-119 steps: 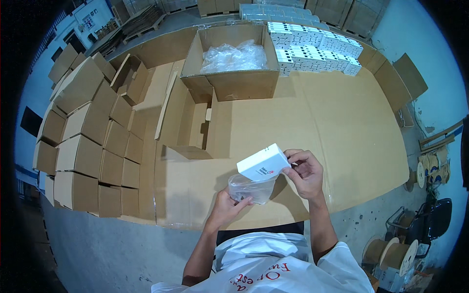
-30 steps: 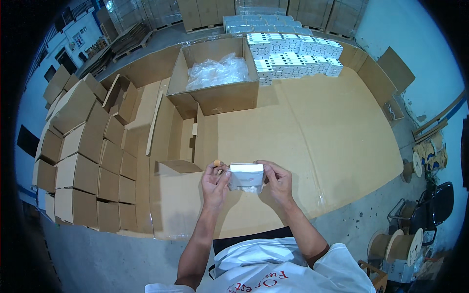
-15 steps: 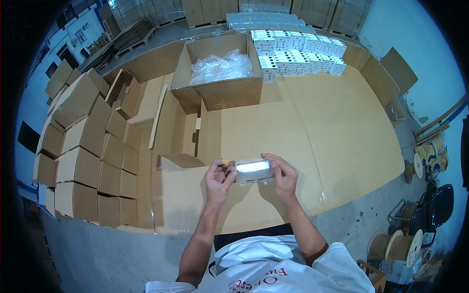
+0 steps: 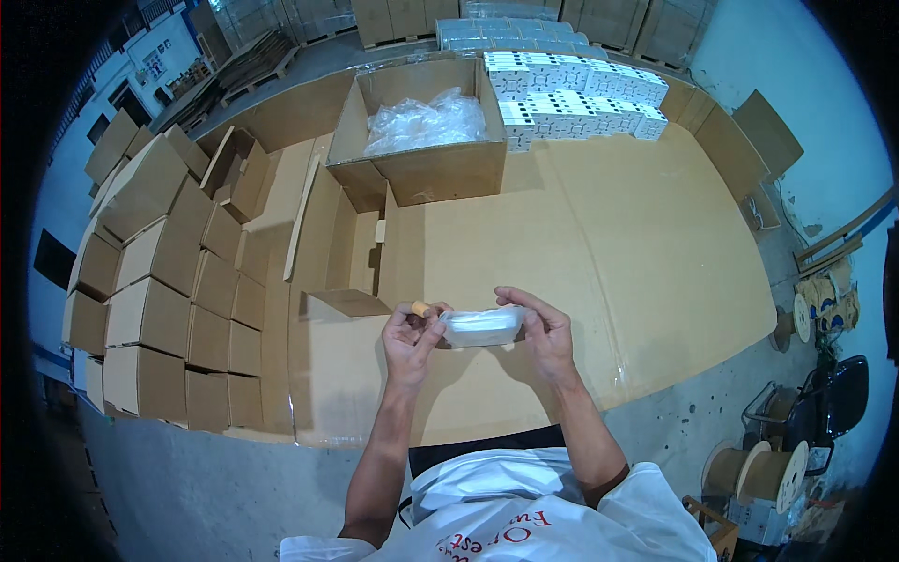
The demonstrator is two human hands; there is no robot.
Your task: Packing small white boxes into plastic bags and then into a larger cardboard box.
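Between my two hands, above the cardboard-covered table (image 4: 506, 253), is a small white block wrapped in clear plastic (image 4: 483, 328). My left hand (image 4: 410, 347) grips its left end, thumb at the near side. An orange band or cap (image 4: 420, 307) shows at a fingertip of that hand; which, I cannot tell. My right hand (image 4: 549, 339) pinches the other end, with the index finger over the far side. To the far left of the wrapped block stands an open cardboard box (image 4: 346, 302) with an inner divider.
A larger carton (image 4: 449, 178) holds crumpled clear plastic bags (image 4: 426, 124). Beside it, white blocks with dark holes (image 4: 581, 117) are stacked in rows. Folded brown boxes (image 4: 150, 309) pile up along the left. Cable reels (image 4: 773, 473) and a black chair (image 4: 829, 403) stand on the right floor.
The wrapped block has tilted, so its bright top reflection is gone, and it has shifted slightly away from me. My left hand has moved a little left. Both hands keep their hold.
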